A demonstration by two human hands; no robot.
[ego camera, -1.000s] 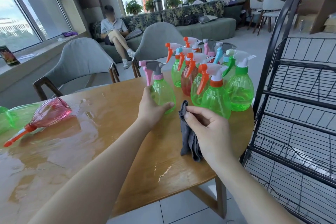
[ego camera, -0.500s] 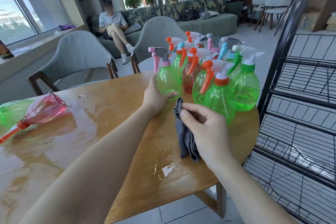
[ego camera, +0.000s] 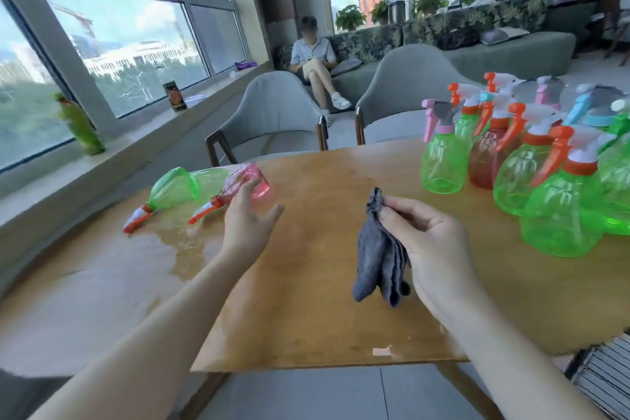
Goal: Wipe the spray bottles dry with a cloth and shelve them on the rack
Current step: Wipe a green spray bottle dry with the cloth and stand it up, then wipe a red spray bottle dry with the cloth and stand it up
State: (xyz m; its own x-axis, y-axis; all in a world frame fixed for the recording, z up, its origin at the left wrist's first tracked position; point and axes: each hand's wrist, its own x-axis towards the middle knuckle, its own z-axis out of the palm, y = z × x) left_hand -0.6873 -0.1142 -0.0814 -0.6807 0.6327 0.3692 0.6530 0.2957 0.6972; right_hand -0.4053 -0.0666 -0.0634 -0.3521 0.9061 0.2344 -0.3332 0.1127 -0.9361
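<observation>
Left hand (ego camera: 247, 218) with fingers spread and relaxed, gripping nothing, just in front of pink translucent plastic spray bottle (ego camera: 238, 189) lying on its side, far left on wet wooden table (ego camera: 306, 300); contact unclear. Green translucent bottle (ego camera: 170, 189) lying beside it. Right hand (ego camera: 433, 249) pinching folded grey cloth (ego camera: 380, 256). Upright cluster of green and red spray bottles (ego camera: 531, 174) far right. No readable labels.

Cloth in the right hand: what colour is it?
Dark grey, plain. The cloth hangs from the right hand in the head view.
</observation>
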